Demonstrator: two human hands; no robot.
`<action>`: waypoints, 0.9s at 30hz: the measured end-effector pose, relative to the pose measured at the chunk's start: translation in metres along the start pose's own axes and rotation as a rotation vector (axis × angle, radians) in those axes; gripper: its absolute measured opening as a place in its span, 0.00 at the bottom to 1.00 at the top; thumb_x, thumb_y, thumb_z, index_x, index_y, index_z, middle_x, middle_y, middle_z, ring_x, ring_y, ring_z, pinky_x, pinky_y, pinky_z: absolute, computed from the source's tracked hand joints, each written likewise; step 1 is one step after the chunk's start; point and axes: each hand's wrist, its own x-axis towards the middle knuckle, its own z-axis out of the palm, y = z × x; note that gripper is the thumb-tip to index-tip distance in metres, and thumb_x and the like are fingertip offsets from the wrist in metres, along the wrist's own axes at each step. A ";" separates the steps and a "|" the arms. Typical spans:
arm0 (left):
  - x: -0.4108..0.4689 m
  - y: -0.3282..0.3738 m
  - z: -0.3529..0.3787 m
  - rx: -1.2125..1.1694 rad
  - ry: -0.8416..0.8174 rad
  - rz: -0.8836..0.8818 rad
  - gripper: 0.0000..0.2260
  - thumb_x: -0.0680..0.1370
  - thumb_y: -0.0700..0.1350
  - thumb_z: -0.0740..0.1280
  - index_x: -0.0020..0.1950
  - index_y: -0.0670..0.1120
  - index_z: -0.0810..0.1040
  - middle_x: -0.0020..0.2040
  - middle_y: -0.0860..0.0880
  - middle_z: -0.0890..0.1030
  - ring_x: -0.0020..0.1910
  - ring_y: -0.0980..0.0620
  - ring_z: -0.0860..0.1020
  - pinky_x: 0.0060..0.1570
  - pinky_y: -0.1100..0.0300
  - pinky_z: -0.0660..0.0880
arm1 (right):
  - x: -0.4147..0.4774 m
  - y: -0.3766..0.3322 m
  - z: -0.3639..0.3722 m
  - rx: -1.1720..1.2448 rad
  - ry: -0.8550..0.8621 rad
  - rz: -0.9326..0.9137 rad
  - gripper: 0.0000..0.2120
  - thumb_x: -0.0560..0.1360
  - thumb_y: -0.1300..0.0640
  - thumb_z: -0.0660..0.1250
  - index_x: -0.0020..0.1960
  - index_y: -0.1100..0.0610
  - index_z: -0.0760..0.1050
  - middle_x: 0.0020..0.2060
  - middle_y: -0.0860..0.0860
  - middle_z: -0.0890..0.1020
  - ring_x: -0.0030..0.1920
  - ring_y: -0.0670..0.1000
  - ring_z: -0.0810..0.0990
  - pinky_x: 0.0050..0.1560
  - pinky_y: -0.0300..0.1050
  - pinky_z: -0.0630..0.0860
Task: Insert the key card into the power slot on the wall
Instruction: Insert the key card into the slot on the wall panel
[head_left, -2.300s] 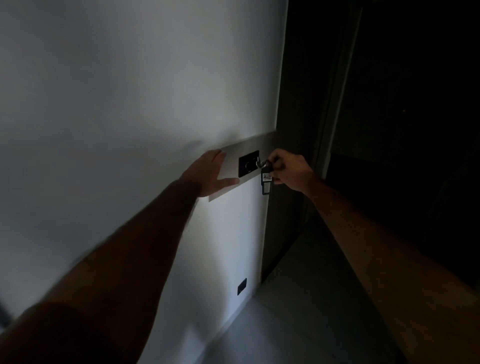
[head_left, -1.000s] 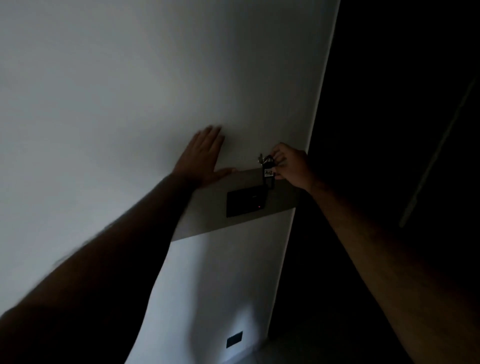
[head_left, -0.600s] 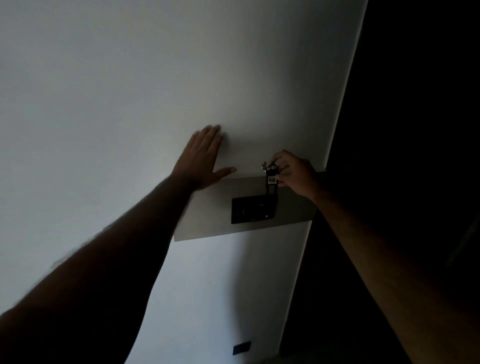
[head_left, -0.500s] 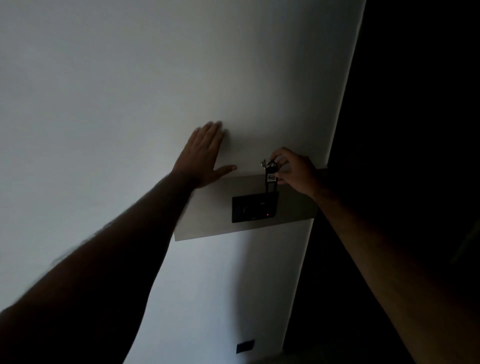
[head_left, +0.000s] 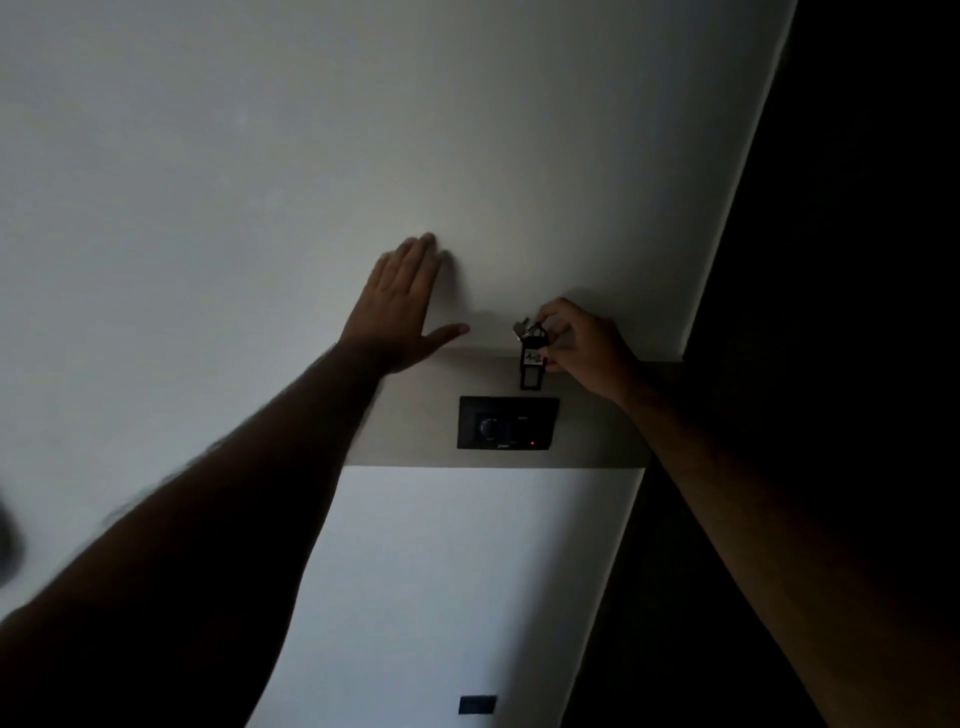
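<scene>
The room is dim. A black power slot panel (head_left: 508, 423) with a small red light sits on a grey band (head_left: 410, 415) across the white wall. My right hand (head_left: 584, 348) pinches a dark key card tag (head_left: 533, 364) with a pale label and a metal key ring; the tag hangs upright just above the panel's right part, apart from it. My left hand (head_left: 402, 306) lies flat on the wall, fingers spread, up and left of the panel, its thumb above the band's top edge.
The wall (head_left: 260, 182) ends at a corner on the right, beside a dark opening (head_left: 857, 260). A small black outlet (head_left: 477, 704) sits low on the wall below the panel.
The view has swung to face the wall more squarely. My right hand with the tag stays just above the panel. My left hand rose earlier from the grey band to the wall above it.
</scene>
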 end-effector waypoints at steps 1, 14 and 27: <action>0.000 0.005 0.000 -0.001 -0.001 -0.020 0.46 0.76 0.73 0.53 0.81 0.41 0.51 0.82 0.41 0.51 0.81 0.42 0.50 0.78 0.42 0.53 | -0.001 0.003 -0.001 0.001 -0.017 -0.017 0.19 0.71 0.70 0.72 0.53 0.49 0.77 0.45 0.56 0.81 0.46 0.54 0.85 0.39 0.49 0.86; 0.010 0.041 -0.001 0.043 -0.086 -0.081 0.47 0.75 0.75 0.53 0.82 0.43 0.49 0.83 0.41 0.48 0.81 0.41 0.48 0.77 0.39 0.54 | -0.005 0.024 -0.011 0.040 -0.098 -0.048 0.19 0.71 0.71 0.71 0.54 0.51 0.77 0.42 0.56 0.81 0.40 0.56 0.86 0.37 0.52 0.86; 0.014 0.041 0.020 0.136 -0.106 -0.110 0.45 0.76 0.74 0.51 0.82 0.43 0.46 0.82 0.39 0.42 0.81 0.40 0.43 0.75 0.35 0.55 | -0.009 0.043 0.006 0.098 -0.079 -0.020 0.21 0.72 0.71 0.71 0.51 0.44 0.77 0.43 0.54 0.80 0.44 0.52 0.85 0.36 0.43 0.84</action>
